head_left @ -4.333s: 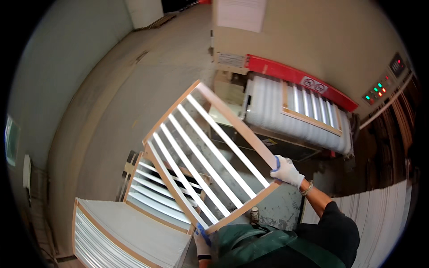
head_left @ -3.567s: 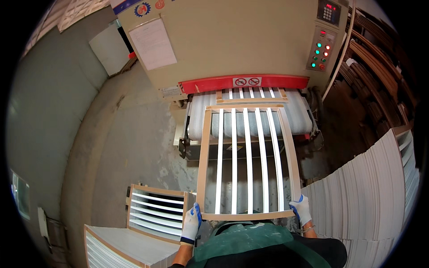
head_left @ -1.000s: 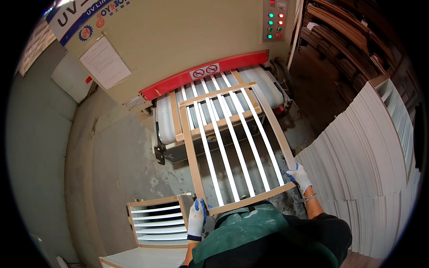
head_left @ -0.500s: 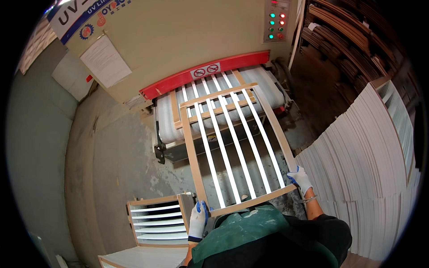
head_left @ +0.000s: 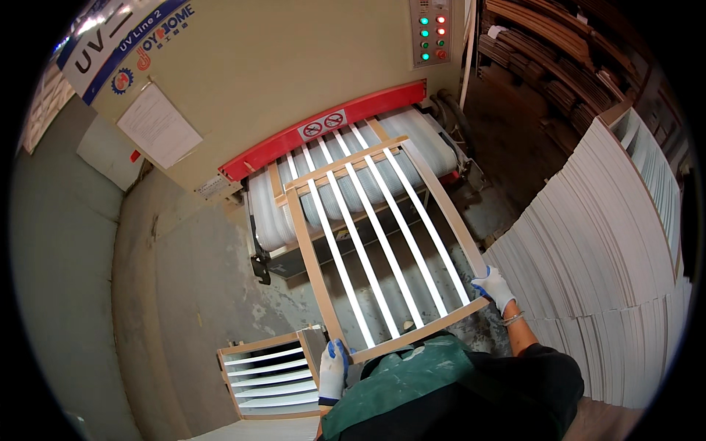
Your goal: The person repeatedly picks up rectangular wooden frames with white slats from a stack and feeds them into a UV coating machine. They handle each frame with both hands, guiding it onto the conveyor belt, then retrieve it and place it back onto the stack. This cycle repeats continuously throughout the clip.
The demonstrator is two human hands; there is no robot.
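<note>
Both my hands wear white gloves with blue on the fingers. They hold the near end of a slatted frame [head_left: 461, 229] with brown edges and white slats. My left hand [head_left: 333, 369] is closed on its near left corner, and my right hand [head_left: 496, 288] grips the right rail near the other corner. The far end of this frame lies over a machine's conveyor belt [head_left: 435, 151]. A second slatted frame [head_left: 275, 181] lies on the belt, partly under the red bar [head_left: 254, 156] of the machine. Its near edge sits close to the held frame's far rail.
Beside my left arm stands a stack with a slatted frame [head_left: 298, 339] on its side. A tall stack of pale panels [head_left: 581, 242] rises on the right. Brown boards [head_left: 548, 37] fill racks at the far right. Lit buttons show on a control panel [head_left: 432, 33].
The second frame has slid farther under the red bar, away from me. My hands keep their grip on the held frame. The whole view has shifted slightly.
</note>
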